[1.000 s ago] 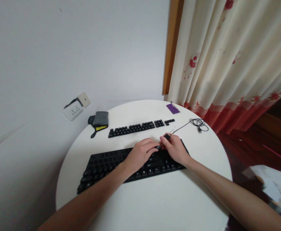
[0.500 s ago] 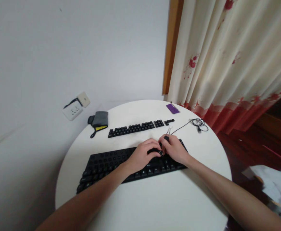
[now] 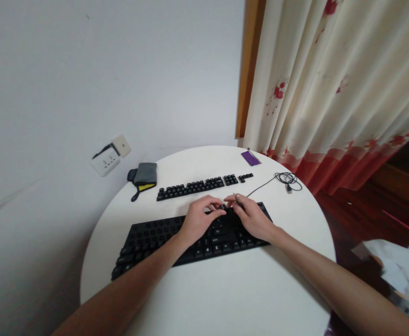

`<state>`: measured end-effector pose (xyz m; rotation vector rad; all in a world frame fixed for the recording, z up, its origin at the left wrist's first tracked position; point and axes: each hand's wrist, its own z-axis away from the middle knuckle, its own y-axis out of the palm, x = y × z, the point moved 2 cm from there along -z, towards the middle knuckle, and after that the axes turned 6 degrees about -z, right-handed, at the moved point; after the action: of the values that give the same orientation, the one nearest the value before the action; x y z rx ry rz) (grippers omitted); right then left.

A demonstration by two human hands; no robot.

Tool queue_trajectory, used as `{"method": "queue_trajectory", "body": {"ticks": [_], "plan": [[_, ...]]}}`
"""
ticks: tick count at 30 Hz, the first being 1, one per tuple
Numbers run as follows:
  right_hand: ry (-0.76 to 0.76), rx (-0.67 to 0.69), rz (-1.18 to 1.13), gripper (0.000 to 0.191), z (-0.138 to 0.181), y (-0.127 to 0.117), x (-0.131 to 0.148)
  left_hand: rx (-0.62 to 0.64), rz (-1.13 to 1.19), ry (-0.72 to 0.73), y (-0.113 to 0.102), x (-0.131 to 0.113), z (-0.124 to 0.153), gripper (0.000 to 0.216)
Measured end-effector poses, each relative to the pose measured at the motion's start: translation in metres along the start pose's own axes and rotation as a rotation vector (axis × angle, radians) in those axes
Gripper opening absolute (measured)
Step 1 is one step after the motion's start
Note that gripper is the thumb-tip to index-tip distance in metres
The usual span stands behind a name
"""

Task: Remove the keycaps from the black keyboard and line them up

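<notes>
A black keyboard (image 3: 148,236) lies on the round white table, with keycaps off in its upper rows. Over its upper right part, my left hand (image 3: 200,219) pinches a small black keycap (image 3: 223,206) between thumb and index finger. Close beside it, my right hand (image 3: 252,217) is curled around a keycap puller (image 3: 238,200), a dark tool with thin wire, mostly hidden by the fingers. The right fingertips are near the pinched keycap; whether they touch it I cannot tell. Behind the keyboard, removed keycaps (image 3: 190,187) stand lined up in rows.
On the white table (image 3: 225,294), a grey cloth pouch (image 3: 146,173) sits at the back left. A purple packet (image 3: 250,157) lies at the back right. The coiled cable (image 3: 287,177) is near the right edge. Wall and curtain (image 3: 295,93) border the back.
Both hands have shifted slightly away from me, toward the keyboard's back edge. The keycap now shows between the left fingertips, and the puller's wire ends no longer stick up above the right hand.
</notes>
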<state>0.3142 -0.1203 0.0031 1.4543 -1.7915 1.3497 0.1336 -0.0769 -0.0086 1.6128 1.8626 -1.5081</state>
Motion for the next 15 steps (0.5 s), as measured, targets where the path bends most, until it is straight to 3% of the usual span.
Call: {"method": "queue_trajectory", "body": {"ticks": [6,10,12,15], "plan": [[-0.040,0.004,0.100,0.014,0.005,0.007,0.004,0.033,0.041,-0.030,0.001,0.001,0.001,0.021],[-0.029,-0.076,0.195,0.011,-0.008,-0.010,-0.008,-0.007,0.079,-0.074,-0.001,0.000,0.000,0.026],[0.063,-0.189,0.319,0.011,-0.022,-0.031,-0.027,-0.032,0.056,-0.088,-0.003,-0.002,-0.001,0.022],[0.399,-0.251,0.524,0.018,-0.041,-0.065,-0.068,-0.025,0.025,-0.094,-0.005,-0.005,-0.001,0.029]]}}
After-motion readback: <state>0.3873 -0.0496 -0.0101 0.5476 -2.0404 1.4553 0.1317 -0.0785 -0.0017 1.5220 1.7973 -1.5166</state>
